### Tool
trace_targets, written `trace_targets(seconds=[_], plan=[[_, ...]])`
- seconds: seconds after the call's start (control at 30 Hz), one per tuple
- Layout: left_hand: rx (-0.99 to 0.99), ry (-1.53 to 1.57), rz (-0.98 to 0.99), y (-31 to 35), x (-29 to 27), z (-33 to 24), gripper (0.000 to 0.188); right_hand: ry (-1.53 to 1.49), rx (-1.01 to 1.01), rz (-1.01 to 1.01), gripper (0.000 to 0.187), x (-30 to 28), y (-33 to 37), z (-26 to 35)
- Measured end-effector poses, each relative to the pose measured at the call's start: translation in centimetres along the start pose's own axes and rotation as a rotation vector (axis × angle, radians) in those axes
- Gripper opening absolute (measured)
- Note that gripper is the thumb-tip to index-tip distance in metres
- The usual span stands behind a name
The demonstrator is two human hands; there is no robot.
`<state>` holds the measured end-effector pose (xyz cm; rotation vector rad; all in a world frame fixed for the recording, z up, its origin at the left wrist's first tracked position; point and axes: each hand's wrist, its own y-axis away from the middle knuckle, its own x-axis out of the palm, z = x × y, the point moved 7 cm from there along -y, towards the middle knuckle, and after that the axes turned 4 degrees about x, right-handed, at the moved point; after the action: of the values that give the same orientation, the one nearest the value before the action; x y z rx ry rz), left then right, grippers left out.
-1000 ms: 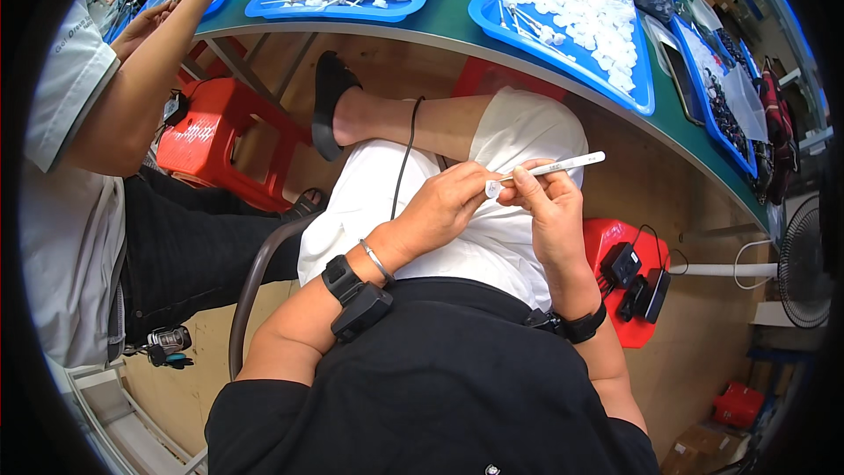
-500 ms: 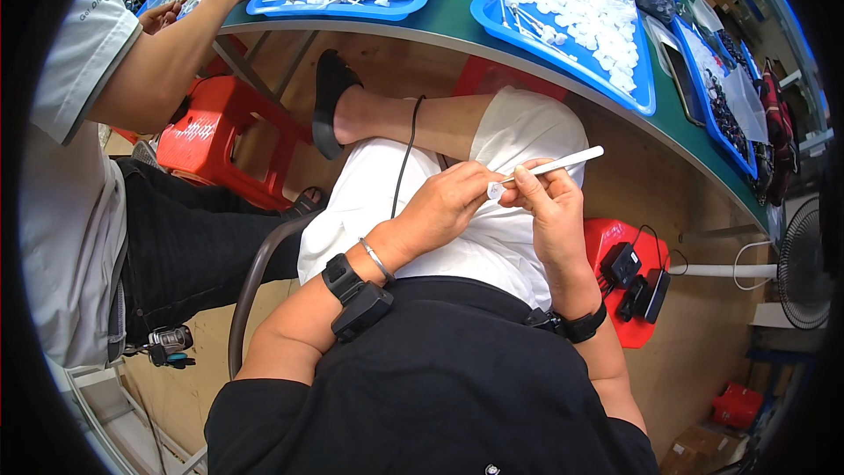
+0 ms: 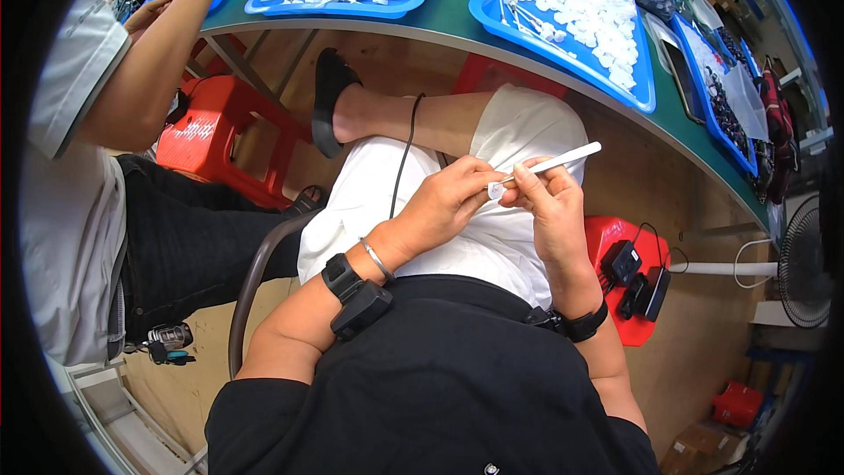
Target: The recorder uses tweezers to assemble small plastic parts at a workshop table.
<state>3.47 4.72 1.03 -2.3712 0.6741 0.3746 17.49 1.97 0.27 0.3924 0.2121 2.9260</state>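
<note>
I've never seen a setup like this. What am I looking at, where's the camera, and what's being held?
There's no machine here: just a person's bare hands, filmed from a wide fisheye camera worn on the head, looking down, so straight edges bend. The right hand grips a slim white tool, its thin tip at a small translucent piece. The left hand has its fingertips at that piece; their exact grip is hidden. Ahead, a green table bears blue trays of small pale parts. A co-worker is at left.

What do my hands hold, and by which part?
Your right hand holds a white tool near its narrow end; your left hand pinches a small clear piece, apparently by its edge.
</note>
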Motion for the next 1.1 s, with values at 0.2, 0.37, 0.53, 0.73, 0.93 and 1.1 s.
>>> trace_targets(seconds=[0.2,0.37,0.53,0.73,0.93,1.1], plan=[[0.020,0.068,-0.070,-0.2,-0.9,0.8,0.021,0.005,-0.020,-0.026,0.016,0.2,-0.6,0.1],[0.004,0.093,-0.089,-0.2,-1.4,0.9,0.022,0.025,-0.071,-0.046,0.015,0.5,-0.4,0.4],[-0.006,0.141,-0.108,0.7,-0.6,2.6,0.018,0.002,-0.127,-0.069,0.012,-0.5,-0.3,0.2],[-0.252,0.158,-0.136,1.4,-2.0,5.0,0.020,-0.086,-0.120,-0.085,0.011,-2.6,-1.7,-1.6],[-0.395,0.159,-0.256,2.8,-3.4,10.0,0.020,-0.121,0.013,-0.103,0.008,-3.7,-3.1,-4.4],[-0.369,0.095,-0.274,3.1,-3.4,12.9,0.022,-0.051,0.049,-0.002,0.010,-2.2,-4.2,-5.0]])
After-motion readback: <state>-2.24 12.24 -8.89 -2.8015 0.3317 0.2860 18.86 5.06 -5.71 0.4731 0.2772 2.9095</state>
